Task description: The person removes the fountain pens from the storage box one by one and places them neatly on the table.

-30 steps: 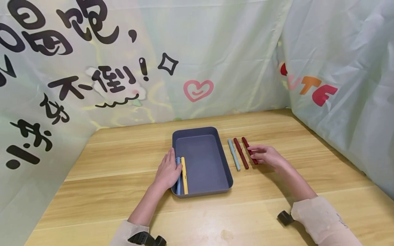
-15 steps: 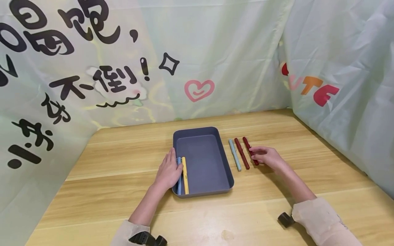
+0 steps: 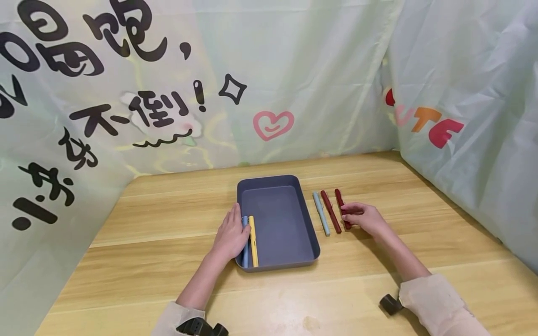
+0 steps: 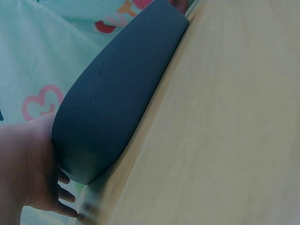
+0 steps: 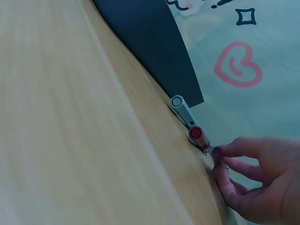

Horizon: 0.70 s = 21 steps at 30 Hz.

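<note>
So far two pens lie inside the dark tray (image 3: 308, 219), a blue pen (image 3: 244, 240) and a yellow pen (image 3: 253, 240), both against its left wall. The left hand (image 3: 232, 233) rests flat over that rim, fingers straight, touching the blue pen. Three pens remain on the wooden surface (image 3: 147, 252) just right of the tray: a pale grey pen (image 3: 321, 213), a dark red pen (image 3: 330, 211) and an outer red pen (image 3: 338, 199). The right hand (image 3: 363, 217) curls its fingers and thumb around the outer red pen, which by my judgement lies not yet lifted.
</note>
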{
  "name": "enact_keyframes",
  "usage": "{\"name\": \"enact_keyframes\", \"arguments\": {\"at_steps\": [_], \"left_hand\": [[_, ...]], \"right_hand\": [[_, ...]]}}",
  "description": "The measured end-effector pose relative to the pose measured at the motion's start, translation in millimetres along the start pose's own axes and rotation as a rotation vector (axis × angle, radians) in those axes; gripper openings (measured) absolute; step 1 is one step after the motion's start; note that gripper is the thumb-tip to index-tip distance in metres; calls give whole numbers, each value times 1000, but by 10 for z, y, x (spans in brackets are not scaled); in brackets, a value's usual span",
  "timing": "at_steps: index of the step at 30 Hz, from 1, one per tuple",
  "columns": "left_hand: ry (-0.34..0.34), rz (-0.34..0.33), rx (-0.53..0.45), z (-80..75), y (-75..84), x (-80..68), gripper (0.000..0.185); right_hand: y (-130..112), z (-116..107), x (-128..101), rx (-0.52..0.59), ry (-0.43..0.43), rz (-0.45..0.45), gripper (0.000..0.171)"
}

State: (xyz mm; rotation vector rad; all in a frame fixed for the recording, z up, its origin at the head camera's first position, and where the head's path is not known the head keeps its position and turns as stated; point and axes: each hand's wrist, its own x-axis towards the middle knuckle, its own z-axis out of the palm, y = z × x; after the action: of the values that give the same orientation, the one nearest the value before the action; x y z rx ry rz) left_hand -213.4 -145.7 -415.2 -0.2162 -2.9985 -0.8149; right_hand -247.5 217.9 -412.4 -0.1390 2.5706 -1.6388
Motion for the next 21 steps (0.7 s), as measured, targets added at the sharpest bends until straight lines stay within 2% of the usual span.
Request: {"name": "enact_keyframes", "arguments": {"at_steps": [7, 14, 21], "left_hand": [[-6, 1, 5, -9, 8, -8, 66], [-4, -1, -3, -2, 15, -34, 66], [-4, -8, 3, -6, 10, -18, 66]], "right_hand": [[-2, 42, -5, -112, 54, -30, 33], [45, 109, -6, -285, 151, -111, 27], [70, 135, -12, -329, 212, -141, 27]]}}
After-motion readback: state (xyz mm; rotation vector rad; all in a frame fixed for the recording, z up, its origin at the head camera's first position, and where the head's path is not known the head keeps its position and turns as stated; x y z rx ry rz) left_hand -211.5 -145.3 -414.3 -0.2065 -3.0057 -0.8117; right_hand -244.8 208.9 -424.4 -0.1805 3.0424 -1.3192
